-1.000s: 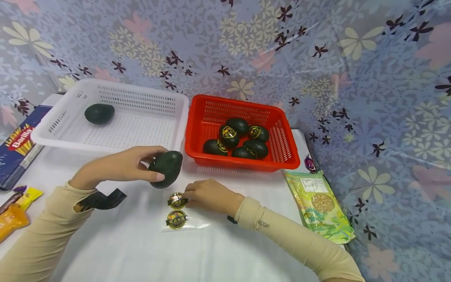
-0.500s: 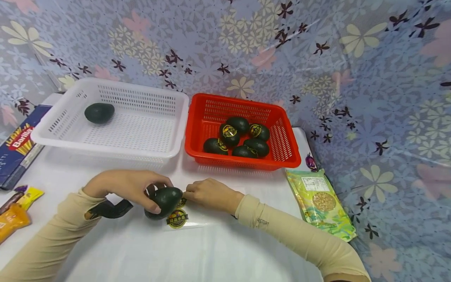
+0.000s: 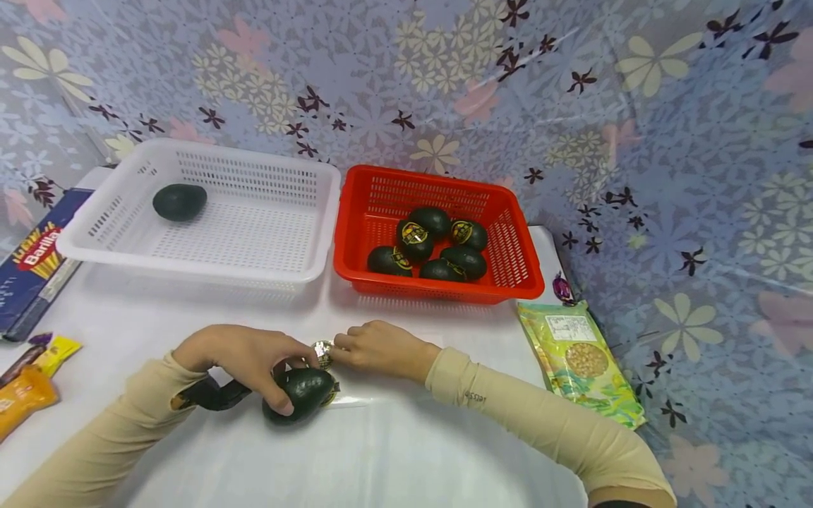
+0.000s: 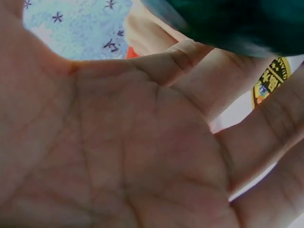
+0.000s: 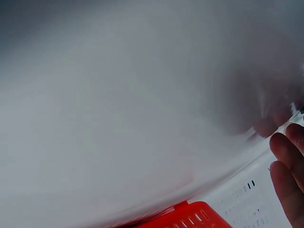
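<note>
I see the dark green oval avocado [image 3: 300, 392] lying on the clear sticker sheet [image 3: 346, 401], well in front of the red plastic basket [image 3: 527, 282]. My left hand [image 3: 244, 356] grips it; my right hand [image 3: 375, 347] pinches a round gold-and-black sticker [image 3: 322, 352]. The label could crease or land crooked if the fruit rolls.

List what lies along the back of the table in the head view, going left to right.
Blue Barilla pasta box → white perforated plastic basket holding one dark green avocado → red perforated plastic basket holding the stickered dark green avocados → green and yellow printed snack pouch.
</note>
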`<state>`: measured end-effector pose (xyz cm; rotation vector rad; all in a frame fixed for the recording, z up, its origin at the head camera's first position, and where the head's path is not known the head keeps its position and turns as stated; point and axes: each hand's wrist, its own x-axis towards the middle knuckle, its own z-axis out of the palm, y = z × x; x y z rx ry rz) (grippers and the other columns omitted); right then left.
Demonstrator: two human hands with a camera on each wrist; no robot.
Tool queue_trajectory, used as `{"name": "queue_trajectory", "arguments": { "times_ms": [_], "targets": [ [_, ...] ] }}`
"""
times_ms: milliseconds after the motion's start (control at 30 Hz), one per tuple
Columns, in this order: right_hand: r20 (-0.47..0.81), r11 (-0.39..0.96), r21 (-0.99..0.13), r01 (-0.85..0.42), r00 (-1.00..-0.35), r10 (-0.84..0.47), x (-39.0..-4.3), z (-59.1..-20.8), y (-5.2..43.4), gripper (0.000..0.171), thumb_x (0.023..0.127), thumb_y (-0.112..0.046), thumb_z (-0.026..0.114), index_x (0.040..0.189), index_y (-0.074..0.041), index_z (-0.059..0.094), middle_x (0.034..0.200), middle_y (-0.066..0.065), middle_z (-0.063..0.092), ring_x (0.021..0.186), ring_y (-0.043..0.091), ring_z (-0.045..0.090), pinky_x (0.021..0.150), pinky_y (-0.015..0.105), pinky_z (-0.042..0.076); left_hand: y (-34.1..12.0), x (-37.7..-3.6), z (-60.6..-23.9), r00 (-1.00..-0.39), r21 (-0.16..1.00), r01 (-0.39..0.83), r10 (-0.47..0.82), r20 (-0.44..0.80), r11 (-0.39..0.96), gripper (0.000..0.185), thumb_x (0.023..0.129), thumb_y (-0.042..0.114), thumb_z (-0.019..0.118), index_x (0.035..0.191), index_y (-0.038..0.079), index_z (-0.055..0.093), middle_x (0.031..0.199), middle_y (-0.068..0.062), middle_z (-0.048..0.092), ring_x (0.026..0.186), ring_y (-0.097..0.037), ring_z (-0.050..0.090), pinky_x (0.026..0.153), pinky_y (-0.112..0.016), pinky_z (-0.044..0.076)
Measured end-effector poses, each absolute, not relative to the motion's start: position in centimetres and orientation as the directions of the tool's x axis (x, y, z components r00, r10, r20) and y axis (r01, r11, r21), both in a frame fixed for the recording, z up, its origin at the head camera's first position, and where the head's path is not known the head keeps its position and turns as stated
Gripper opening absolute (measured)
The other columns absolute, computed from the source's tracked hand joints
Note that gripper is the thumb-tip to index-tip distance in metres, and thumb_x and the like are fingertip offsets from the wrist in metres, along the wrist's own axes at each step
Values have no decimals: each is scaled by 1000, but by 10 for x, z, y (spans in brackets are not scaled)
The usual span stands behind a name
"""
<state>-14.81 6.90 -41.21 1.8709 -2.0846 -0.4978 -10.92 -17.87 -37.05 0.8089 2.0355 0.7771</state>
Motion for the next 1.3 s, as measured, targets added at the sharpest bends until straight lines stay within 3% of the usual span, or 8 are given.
{"name": "queue_trajectory", "arguments": {
  "times_ms": [267,467,767,900,1100,1300],
  "targets": [
    [-33,74,442,-894,-98,-995,-149,-415,69,17,96,-13,60,108,-25,61,100,-12,61,90,6,62,67,17,52,-175,-105,-370,-503,705,279,725,-471,652,47,75,32,83,116,29,61,105,8,63,88,-7,57,81,-23,47],
    [-22,80,441,-894,-100,-995,-149,-418,70,12,97,-14,59,104,-23,58,95,-11,58,86,6,60,65,17,51,-171,-98,-367,-536,671,305,704,-465,676,49,74,35,84,116,27,60,112,7,66,97,-6,57,88,-26,48],
    [28,123,390,-912,-121,-992,-156,-416,72,15,95,-12,58,106,-22,59,96,-10,60,82,7,62,64,20,51,-169,-92,-365,-548,661,330,707,-447,674,43,73,34,84,109,31,60,111,10,68,94,-3,56,83,-23,46],
    [16,192,244,-951,-194,-981,-160,-416,73,15,97,-11,56,108,-21,60,96,-8,61,83,8,62,68,21,54,-168,-91,-364,-552,652,331,700,-453,683,43,73,34,84,108,32,59,112,10,68,95,-3,55,83,-23,46],
    [21,368,-86,-926,-371,-928,-165,-415,75,15,101,-17,58,113,-22,65,102,-9,67,92,7,66,81,23,56,-167,-89,-362,-564,643,326,688,-456,693,43,72,35,84,107,33,59,108,12,67,94,-3,54,83,-23,45],
    [109,413,-243,-878,-447,-888,-170,-413,79,10,99,-19,62,106,-17,69,94,-6,69,85,9,65,79,24,56,-167,-90,-362,-566,649,328,693,-447,686,43,72,35,84,107,33,59,106,12,68,92,-3,55,82,-23,45]
  ]
}}
